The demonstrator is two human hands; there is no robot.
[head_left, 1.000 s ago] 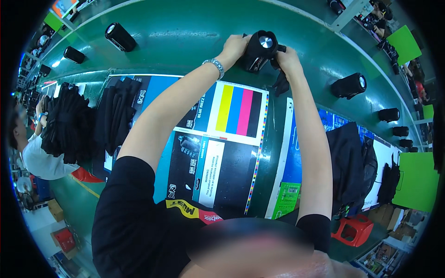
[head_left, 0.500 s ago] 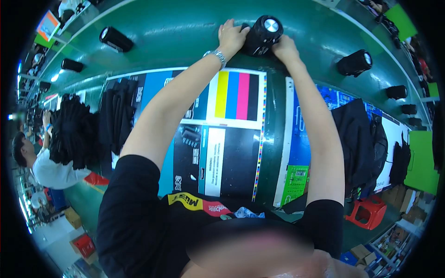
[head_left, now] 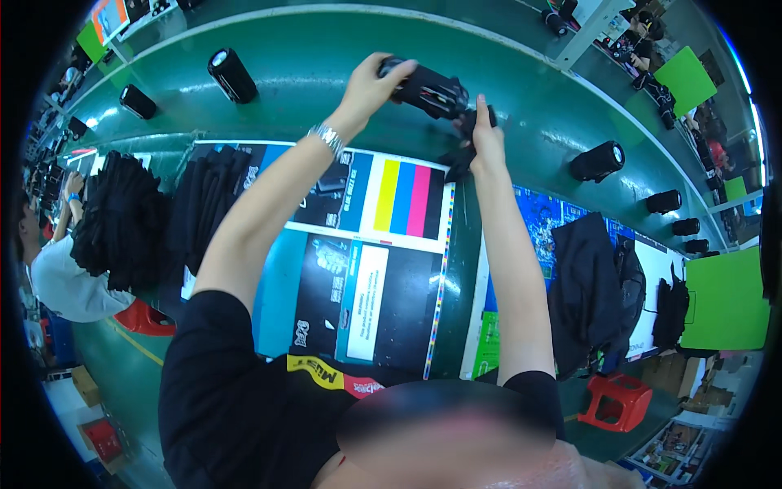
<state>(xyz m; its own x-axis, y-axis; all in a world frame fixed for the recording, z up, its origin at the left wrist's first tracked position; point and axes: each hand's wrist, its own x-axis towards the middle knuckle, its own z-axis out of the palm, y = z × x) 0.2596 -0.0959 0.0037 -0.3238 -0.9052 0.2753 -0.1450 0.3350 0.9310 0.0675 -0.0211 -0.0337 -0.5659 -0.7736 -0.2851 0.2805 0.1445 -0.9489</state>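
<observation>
My left hand is closed round the left end of a black cylindrical speaker, held tilted above the far part of the green bench. At the speaker's lower right end, my right hand grips a black, cloth-like piece, thumb up. Part of this piece hangs below the fingers; whether it is attached to the speaker cannot be told. Printed sheets with colour bars lie nearer to me, below the hands.
More black speakers stand along the bench, one at left and one at right. Piles of black cloth lie at left, and a black cloth bag at right. A co-worker sits at far left. A red stool stands lower right.
The speaker has gone from upright to tilted sideways, its round end no longer facing me. My right hand has moved nearer and now grips a black piece at its end. The view has shifted.
</observation>
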